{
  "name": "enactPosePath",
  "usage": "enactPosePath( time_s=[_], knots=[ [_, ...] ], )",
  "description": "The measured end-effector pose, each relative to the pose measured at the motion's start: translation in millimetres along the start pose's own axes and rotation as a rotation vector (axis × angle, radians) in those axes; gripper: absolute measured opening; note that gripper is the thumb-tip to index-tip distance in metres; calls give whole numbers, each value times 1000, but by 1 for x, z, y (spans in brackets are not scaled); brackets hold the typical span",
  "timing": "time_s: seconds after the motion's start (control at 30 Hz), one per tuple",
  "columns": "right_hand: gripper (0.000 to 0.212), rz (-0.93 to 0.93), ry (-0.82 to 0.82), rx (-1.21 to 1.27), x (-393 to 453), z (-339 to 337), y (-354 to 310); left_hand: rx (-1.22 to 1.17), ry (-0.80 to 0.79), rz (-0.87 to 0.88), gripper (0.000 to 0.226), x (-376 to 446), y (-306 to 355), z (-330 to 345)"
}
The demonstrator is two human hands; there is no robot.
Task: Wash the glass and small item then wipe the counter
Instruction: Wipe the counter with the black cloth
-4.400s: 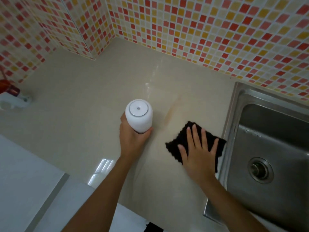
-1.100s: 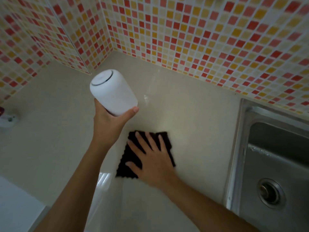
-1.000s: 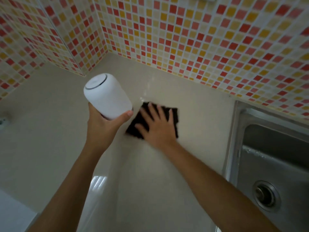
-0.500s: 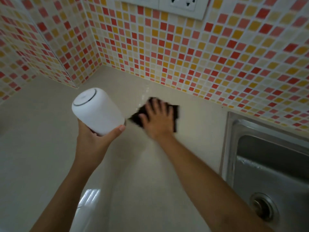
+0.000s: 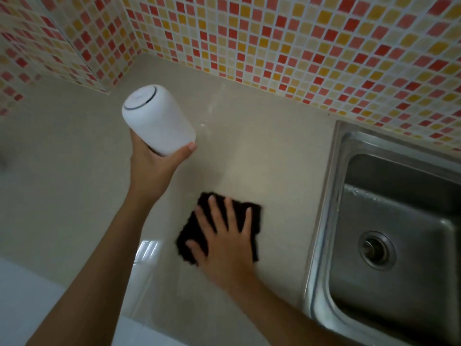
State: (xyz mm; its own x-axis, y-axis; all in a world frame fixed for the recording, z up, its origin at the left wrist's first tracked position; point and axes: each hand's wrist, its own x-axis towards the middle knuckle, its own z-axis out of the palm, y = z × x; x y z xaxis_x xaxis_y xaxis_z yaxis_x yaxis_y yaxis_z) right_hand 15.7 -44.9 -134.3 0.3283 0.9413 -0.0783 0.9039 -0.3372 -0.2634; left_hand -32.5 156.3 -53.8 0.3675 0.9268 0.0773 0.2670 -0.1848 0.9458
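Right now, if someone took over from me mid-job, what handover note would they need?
Left hand: grips the white cylindrical container, held above the beige counter.
Right hand: flat, fingers spread, pressing the black wiping cloth onto the counter left of the stainless steel sink.
Done: washing can't be confirmed from this view.
Left: finish wiping, set the container down.

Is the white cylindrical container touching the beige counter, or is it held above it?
Apart. The head view shows the left hand gripping the white cylindrical container tilted in the air, with bare beige counter beneath.
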Motion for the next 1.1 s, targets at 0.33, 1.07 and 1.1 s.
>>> enactPosePath(
  time_s=[0.33,1.07,1.1],
  knots=[
    [69,353,13,-56,161,-40,131,70,45,37,90,-4,6,-22],
    [68,241,26,-134,-9,-33,131,-28,-114,88,94,-31,27,28],
    [68,213,33,-120,-34,-26,112,-27,-127,91,94,-30,27,30]
  ],
)
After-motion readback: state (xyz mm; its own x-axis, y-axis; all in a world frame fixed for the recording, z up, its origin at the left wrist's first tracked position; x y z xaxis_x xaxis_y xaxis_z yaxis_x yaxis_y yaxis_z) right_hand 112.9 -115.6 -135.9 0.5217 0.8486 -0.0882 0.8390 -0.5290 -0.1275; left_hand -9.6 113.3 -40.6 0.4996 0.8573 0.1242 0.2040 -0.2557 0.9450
